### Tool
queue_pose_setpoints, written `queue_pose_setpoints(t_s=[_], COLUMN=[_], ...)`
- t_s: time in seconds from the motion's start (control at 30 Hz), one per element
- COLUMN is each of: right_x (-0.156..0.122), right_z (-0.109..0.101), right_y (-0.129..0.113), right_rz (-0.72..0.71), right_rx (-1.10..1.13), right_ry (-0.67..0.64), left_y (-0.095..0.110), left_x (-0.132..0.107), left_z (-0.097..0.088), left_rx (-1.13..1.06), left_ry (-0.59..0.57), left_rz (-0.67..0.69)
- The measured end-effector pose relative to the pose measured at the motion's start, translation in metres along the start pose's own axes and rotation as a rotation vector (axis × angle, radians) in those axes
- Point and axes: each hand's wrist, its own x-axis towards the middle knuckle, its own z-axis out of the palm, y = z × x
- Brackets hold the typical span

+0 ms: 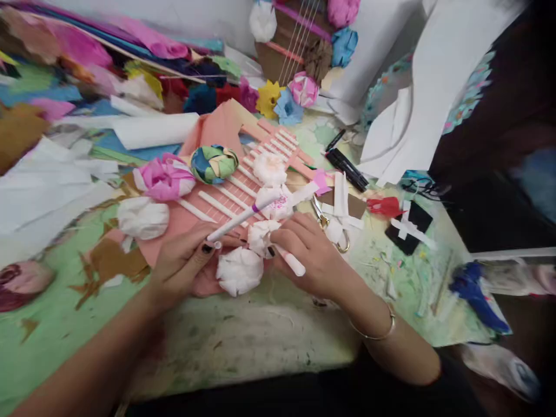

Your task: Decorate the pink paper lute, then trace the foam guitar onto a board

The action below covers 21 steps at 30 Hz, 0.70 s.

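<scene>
White paper flower (238, 272) sits at the near edge of the pink card board (191, 223), right between the 2 hands. Looks very light, soft and crumpled, so the petals would crush easily. Best hold is probably low at the base with fingertips, not a squeeze across the top.

Left hand (185, 266) is at 9 o'clock of it, touching it. Its thumb and fingers are pinched together on the near end of a long white stick (243, 219), which runs off toward 1 o'clock over the board. Stick looks stiff and smooth and may slip.

Right hand (315, 255) is at 3 o'clock, fingers curled closed over a short white tube (295, 266). 1 fingertip touches a smaller white flower (260, 234) at 1 o'clock of the first. How firm that hold is, cannot tell.

Further out on the board: 2 more white flowers near 12 o'clock, a blue-green flower (214, 163) at 11, a pink flower (165, 176) and a white flower (142, 217) at 10. Scissors (322, 219) lie at 2 o'clock, black markers (345, 165) beyond them. The green table (65, 313) is stained, with paper scraps all over it.
</scene>
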Motion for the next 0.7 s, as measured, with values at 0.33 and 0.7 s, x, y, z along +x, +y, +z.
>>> queue_pose_setpoints(t_s=[0.33,0.7], right_x=[-0.0018,-0.0016], right_z=[-0.0022,-0.0012], right_y=[0.0013,-0.0005], right_rz=[0.064,0.116], right_rx=[0.086,0.201], right_ry=[0.008,-0.010], left_y=[-0.0033,-0.0051], left_x=[0.0029,0.0023], left_z=[0.0019,0.0014], left_rx=[-0.064,-0.048], left_ry=[0.024,0.010], left_rz=[0.012,0.025])
